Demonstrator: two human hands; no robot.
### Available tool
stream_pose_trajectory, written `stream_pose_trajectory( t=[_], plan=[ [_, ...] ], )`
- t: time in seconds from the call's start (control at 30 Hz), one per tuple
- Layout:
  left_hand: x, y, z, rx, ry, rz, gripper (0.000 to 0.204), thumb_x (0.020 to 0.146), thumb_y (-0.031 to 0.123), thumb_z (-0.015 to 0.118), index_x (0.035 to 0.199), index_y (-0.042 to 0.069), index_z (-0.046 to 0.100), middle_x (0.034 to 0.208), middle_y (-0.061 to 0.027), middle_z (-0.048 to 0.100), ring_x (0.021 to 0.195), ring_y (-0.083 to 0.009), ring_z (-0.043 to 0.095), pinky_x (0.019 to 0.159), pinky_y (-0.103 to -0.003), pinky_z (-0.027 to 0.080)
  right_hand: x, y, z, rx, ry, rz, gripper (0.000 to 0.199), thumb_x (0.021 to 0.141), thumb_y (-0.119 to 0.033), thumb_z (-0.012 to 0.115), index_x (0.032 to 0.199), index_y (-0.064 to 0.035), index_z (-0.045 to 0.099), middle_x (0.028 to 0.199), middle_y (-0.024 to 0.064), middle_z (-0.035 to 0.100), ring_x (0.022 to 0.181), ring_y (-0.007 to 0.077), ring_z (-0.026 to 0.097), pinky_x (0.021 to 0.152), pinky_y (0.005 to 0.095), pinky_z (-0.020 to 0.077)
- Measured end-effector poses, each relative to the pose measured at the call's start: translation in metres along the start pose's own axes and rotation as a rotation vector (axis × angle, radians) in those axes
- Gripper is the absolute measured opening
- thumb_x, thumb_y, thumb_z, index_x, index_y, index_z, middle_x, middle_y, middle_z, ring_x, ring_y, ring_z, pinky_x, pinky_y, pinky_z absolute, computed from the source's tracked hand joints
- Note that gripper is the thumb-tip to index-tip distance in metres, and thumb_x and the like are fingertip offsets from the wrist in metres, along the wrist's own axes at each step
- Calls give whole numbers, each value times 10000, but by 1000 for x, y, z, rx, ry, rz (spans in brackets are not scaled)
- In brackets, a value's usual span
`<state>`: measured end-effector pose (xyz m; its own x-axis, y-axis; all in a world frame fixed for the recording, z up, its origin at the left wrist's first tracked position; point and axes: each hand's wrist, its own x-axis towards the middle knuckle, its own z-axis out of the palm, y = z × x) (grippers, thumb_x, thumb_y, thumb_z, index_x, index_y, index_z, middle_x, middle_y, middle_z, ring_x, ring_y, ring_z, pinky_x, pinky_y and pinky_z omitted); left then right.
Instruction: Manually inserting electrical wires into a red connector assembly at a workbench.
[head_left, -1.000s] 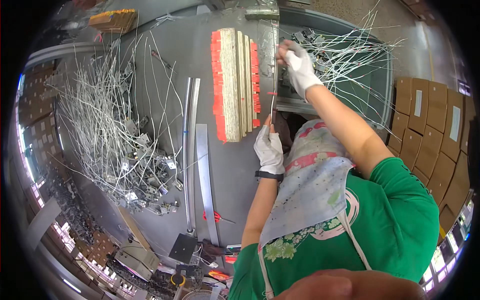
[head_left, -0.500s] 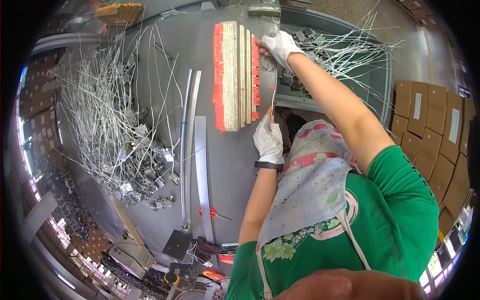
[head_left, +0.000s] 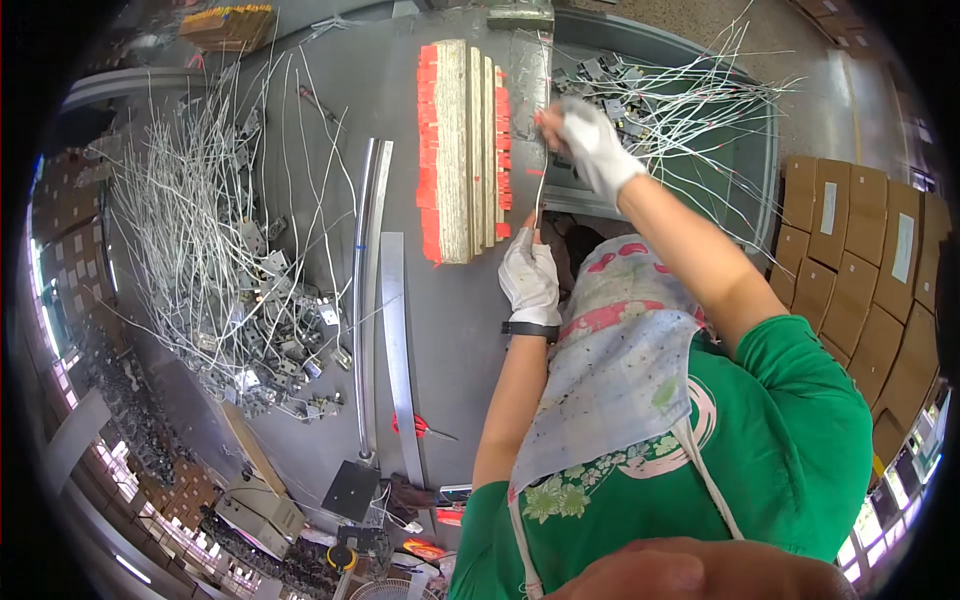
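Near the front edge of the bench, my left hand [head_left: 530, 278], in a white fingerless-tipped glove, pinches a white wire [head_left: 543, 150] that runs away from me along the bench edge. My right hand [head_left: 594, 142], gloved the same way and smeared by motion, is beside the upper part of that wire. A small red strip [head_left: 540, 118] shows at its fingertips. Left of both hands lies a stack of pale boards [head_left: 456, 150], with many red tape strips [head_left: 428, 160] sticking out along its two long sides.
A heap of white wires with small metal parts [head_left: 270, 290] covers the left of the bench. Metal rails [head_left: 366, 290], a flat strip [head_left: 397, 330] and red-handled scissors [head_left: 420, 427] lie nearer. A green bin [head_left: 745, 180] with wired parts stands right; cartons [head_left: 850, 240] stack beyond.
My right hand has come away from the red strips on the stack, moving right and nearer to me beside the wire. My left hand keeps its hold on the wire.
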<state>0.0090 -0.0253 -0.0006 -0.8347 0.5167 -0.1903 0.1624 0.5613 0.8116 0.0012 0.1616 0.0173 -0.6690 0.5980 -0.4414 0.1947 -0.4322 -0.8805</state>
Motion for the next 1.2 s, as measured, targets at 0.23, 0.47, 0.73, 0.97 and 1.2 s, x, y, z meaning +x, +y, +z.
stream_pose_trajectory(
  t=[0.23,0.47,0.73,0.97,1.2],
  plan=[
    [2,9,-3,8,-45,-45,279,862,109,480,1116,59,583,974,-165,629,908,-259,611,791,-309,452,-42,56,-8,250,86,215,296,816,-141,613,1011,-47,413,877,79,562,783,149,597,681,239,499],
    [-4,-7,-7,-73,-56,59,280,871,131,493,1122,37,573,972,-173,630,901,-248,615,794,-298,447,-40,49,-1,247,69,228,450,770,-140,659,1087,-8,368,901,105,572,781,165,591,680,254,494],
    [-41,23,-51,-486,-43,-108,290,900,159,483,1136,14,568,968,-57,631,870,-104,550,767,-236,427,-80,-6,14,14,-153,-148,410,734,-69,669,1040,-50,397,863,63,577,806,119,528,715,255,424],
    [-75,23,-74,-662,40,27,302,898,151,484,1127,-30,558,1016,-75,609,931,-114,538,843,-234,397,-130,-6,46,-10,-70,-522,324,749,-3,618,1006,-46,424,807,23,539,733,88,504,697,228,405],
    [-107,23,-100,-656,109,73,288,896,120,473,1136,-17,556,1034,-77,608,955,-132,539,856,-246,395,-160,-9,52,-115,-56,-682,360,758,32,598,1037,-83,401,832,21,530,730,75,479,659,212,385]
  ],
)
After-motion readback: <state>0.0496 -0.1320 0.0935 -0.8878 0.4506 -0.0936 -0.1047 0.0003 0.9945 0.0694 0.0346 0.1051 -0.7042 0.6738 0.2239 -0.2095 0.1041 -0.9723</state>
